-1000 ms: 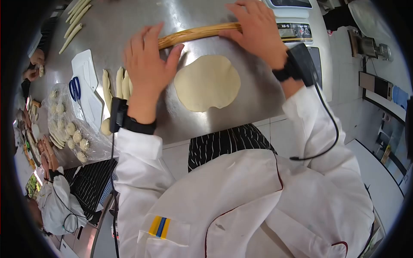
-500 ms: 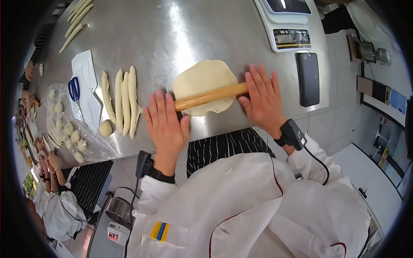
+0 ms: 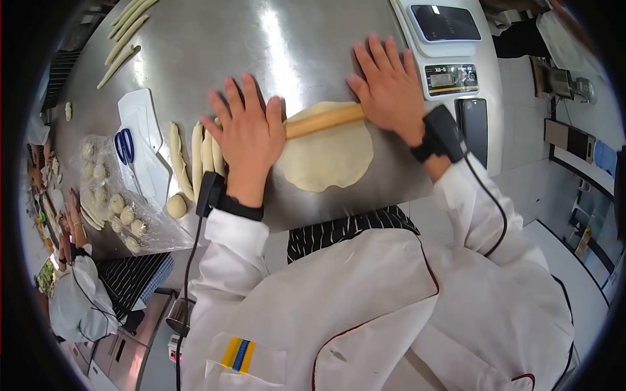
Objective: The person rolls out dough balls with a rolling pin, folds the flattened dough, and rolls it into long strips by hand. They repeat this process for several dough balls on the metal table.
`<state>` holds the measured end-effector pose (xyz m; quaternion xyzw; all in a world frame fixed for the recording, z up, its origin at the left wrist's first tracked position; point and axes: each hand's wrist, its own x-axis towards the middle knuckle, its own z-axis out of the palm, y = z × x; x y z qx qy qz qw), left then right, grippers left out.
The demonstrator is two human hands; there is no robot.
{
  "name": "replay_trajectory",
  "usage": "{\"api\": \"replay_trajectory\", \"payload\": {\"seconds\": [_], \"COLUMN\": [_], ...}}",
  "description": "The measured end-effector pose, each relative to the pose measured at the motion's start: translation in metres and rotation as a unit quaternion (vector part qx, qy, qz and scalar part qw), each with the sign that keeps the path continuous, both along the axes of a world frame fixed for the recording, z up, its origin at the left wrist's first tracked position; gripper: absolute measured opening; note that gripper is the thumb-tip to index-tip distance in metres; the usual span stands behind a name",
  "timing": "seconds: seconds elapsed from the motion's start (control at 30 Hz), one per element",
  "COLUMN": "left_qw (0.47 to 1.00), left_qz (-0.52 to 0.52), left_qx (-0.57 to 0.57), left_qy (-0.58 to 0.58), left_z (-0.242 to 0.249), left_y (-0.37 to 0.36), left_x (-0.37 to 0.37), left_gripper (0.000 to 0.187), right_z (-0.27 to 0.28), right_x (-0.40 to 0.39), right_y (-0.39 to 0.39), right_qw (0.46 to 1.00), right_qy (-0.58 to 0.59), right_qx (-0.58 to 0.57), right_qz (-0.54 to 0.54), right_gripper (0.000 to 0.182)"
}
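Note:
A wooden rolling pin point(image 3: 326, 122) lies across the upper part of a flat, roughly round sheet of dough point(image 3: 328, 159). My left hand point(image 3: 250, 133) rests at the pin's left end, its fingers spread and stretched forward, hiding that end. At the other end, my right hand point(image 3: 391, 91) also has its fingers spread, with the heel of the palm over the pin. Neither hand wraps around it. Several long dough strips point(image 3: 197, 156) lie just left of my left hand, partly covered by it. A dough ball point(image 3: 176, 206) sits below them.
Blue-handled scissors point(image 3: 124, 146) lie by white plastic sheets point(image 3: 139, 112). Clear plastic point(image 3: 160, 228) covers several dough balls. More dough strips point(image 3: 124, 49) lie far left. A scale point(image 3: 450, 79) and a black phone point(image 3: 473, 127) are at right. Co-workers' hands point(image 3: 77, 218) show at left.
Both hands have pushed forward, away from my body, and the rolling pin has moved from the near part of the dough sheet to its far part. My fingers have spread wider.

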<state>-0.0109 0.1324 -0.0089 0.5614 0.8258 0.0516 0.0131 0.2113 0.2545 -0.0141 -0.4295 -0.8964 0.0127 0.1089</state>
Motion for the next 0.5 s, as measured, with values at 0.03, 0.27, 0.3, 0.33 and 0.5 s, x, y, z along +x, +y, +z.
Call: {"api": "replay_trajectory", "payload": {"seconds": [0.03,0.27,0.3,0.33,0.5], "left_qw": [1.0,0.987,0.987,0.987,0.983], "left_qz": [0.013,-0.062,-0.086,-0.112,-0.117], "left_qx": [-0.018,0.137,0.127,0.114,0.108], "left_qy": [-0.01,0.06,0.049,0.036,-0.089], "left_z": [-0.001,-0.002,-0.002,-0.002,-0.004], "left_y": [0.009,0.035,0.009,-0.019,-0.11], "left_x": [-0.003,-0.028,-0.019,-0.009,0.026], "left_gripper": [0.063,0.06,0.06,0.06,0.05], "right_z": [-0.006,-0.006,0.0,0.003,0.015], "right_x": [-0.005,-0.011,0.001,0.015,0.075], "right_y": [0.013,0.04,0.026,0.004,-0.077], "right_qw": [1.0,0.988,0.983,0.988,0.993], "right_qy": [0.006,0.116,0.147,0.125,0.074], "right_qx": [0.01,0.087,0.085,0.047,-0.023], "right_qz": [0.004,0.045,0.069,0.079,0.093], "right_gripper": [0.053,0.049,0.047,0.045,0.05]}}
